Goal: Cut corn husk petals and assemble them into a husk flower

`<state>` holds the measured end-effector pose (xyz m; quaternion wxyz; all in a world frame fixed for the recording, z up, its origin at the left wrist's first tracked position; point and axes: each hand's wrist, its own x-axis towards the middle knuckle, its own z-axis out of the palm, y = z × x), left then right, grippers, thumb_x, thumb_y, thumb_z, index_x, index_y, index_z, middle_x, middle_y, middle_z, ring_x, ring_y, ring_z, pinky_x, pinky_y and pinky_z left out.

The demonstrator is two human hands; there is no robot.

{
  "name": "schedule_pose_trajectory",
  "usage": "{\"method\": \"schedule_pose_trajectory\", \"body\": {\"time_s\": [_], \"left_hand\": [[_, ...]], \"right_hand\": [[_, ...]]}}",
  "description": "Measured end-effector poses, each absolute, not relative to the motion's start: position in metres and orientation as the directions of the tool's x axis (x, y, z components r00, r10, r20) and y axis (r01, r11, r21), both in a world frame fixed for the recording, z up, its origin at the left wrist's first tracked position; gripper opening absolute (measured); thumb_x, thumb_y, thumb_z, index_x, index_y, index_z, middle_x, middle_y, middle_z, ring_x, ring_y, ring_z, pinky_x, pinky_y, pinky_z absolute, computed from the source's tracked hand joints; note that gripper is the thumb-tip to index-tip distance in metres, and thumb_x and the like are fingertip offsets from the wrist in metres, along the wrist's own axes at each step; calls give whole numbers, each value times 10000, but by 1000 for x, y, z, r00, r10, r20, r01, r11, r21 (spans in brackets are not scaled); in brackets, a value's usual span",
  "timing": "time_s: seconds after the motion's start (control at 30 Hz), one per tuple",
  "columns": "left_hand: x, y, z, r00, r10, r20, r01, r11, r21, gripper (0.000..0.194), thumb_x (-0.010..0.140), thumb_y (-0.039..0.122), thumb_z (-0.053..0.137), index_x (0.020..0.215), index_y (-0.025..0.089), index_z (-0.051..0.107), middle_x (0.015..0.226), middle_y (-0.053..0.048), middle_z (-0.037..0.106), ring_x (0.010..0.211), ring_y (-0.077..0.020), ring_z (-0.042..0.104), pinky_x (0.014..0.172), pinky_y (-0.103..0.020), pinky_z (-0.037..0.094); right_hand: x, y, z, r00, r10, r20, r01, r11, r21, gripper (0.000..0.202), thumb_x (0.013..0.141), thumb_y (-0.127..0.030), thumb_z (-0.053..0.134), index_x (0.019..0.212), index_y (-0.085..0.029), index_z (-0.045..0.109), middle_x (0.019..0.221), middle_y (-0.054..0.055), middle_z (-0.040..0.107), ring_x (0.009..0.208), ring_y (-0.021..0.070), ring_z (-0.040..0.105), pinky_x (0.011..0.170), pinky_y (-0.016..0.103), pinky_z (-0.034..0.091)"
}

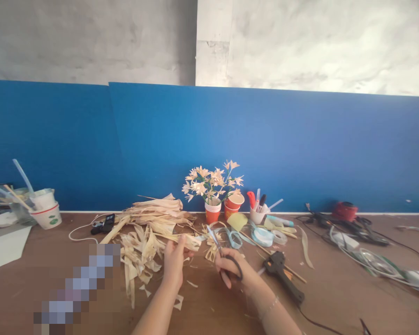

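My left hand [175, 258] is closed around a pale dried husk strip [192, 243], whose end sticks out to the right past the fingers. In my right hand [232, 267] is a pair of scissors [214, 238], with fingers through the dark handles and the blades pointing up and left. The blades are a little to the right of the husk strip, apart from it. Left of my left hand lies a heap of dried husks [139, 246], with small cut scraps [178, 302] on the table below. Behind the hands, husk flowers [209, 179] stand in red paper cups [212, 216].
A black glue gun [284, 277] lies to the right of my right hand, its cord running toward the front edge. Tape rolls [261, 236] and a cup of pens [257, 215] are behind it. Cables [363, 260] spread at far right. White cups [47, 211] stand at left.
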<state>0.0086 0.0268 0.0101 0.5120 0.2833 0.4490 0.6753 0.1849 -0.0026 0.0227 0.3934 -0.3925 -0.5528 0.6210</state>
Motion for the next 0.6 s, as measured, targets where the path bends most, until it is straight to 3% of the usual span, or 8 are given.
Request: {"method": "schedule_pose_trajectory", "body": {"time_s": [0.1,0.3,0.6], "left_hand": [[16,23,9,-311,951,7,-289,-101,952,409,646,488,735,831,157,579,632,-13,661,488,-158,613,414,-245,488],[25,13,7,-187,967,173,-97,-194,976,407,688,523,681,822,146,607,618,-35,668,527,-191,625,467,-283,519],[24,14,4,-134,966,220,-16,-224,974,423,703,552,643,822,146,628,624,-46,676,546,-201,628,500,-288,509]], "right_hand": [[172,0,21,-142,989,-32,2,-32,-999,378,715,-517,637,619,-176,504,335,-67,453,285,60,399,351,190,147],[159,2,9,-67,984,-166,67,-162,-985,458,678,-608,619,559,-185,488,295,-39,454,248,70,358,325,200,139],[155,-1,17,-50,982,-185,-65,-188,-980,290,565,-420,633,570,-189,456,389,-79,454,255,54,386,310,187,110]]}}
